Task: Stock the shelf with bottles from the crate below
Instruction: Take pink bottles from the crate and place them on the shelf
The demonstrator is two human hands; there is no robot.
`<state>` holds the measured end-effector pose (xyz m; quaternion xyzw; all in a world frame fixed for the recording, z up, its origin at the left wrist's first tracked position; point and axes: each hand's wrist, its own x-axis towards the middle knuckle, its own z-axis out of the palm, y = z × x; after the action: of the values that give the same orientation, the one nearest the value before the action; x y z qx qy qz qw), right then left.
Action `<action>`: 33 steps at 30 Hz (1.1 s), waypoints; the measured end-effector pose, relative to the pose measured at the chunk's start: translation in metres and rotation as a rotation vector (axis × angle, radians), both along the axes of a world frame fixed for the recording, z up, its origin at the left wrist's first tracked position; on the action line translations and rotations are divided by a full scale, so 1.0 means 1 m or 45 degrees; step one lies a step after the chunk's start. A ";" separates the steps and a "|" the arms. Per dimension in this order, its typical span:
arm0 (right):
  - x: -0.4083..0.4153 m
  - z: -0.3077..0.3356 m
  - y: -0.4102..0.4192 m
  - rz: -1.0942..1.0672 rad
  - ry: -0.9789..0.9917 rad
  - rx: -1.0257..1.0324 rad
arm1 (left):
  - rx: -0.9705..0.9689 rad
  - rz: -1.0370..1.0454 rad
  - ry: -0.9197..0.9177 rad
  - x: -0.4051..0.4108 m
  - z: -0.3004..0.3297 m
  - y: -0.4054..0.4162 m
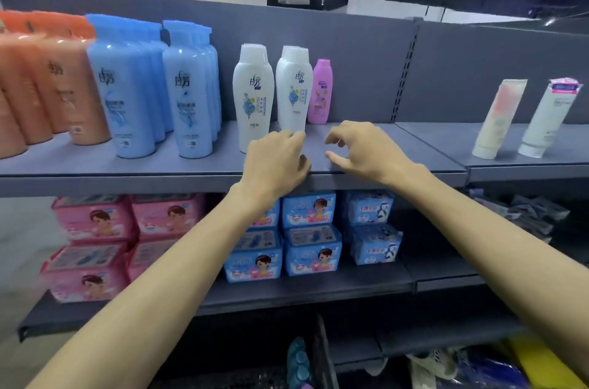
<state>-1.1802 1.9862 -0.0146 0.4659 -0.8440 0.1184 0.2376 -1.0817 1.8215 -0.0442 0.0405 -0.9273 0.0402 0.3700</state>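
On the upper grey shelf (366, 130) stand two rows of white bottles, the left row (253, 92) and the right row (294, 89), with a small pink bottle (320, 92) behind them. My left hand (274, 162) is at the shelf's front edge. Its curled fingertips touch the base of the right white bottle, and the thumb is off it. My right hand (360, 149) hovers just to the right over bare shelf, fingers curved and apart, holding nothing. A dark crate (322, 353) at the bottom shows bluish bottle caps (298, 360).
Blue bottles (188, 92) and orange bottles (41, 86) fill the shelf's left. Two white tubes (497, 118) lean at the right. Pink packs (95, 245) and blue packs (309, 232) sit on the lower shelf. Bare shelf lies between the pink bottle and the tubes.
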 end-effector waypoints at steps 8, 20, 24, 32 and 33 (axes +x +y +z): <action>0.062 -0.059 0.018 0.007 0.032 0.126 | 0.065 -0.219 -0.074 0.039 -0.058 0.012; 0.099 -0.224 0.014 -0.082 -0.397 0.607 | 0.318 -0.153 -0.816 0.088 -0.224 0.008; 0.119 -0.286 0.012 -0.127 -0.612 0.732 | 0.441 -0.138 -1.003 0.114 -0.277 0.011; 0.145 -0.370 0.001 -0.188 -0.834 0.916 | 0.549 -0.066 -1.223 0.149 -0.344 0.018; 0.150 -0.378 -0.001 -0.208 -0.851 0.961 | 0.556 -0.051 -1.251 0.152 -0.349 0.018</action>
<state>-1.0306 1.9855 -0.3926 0.3884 -0.8916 -0.0710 -0.2218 -0.9300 1.8398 -0.3933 0.0752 -0.9785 -0.1466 -0.1237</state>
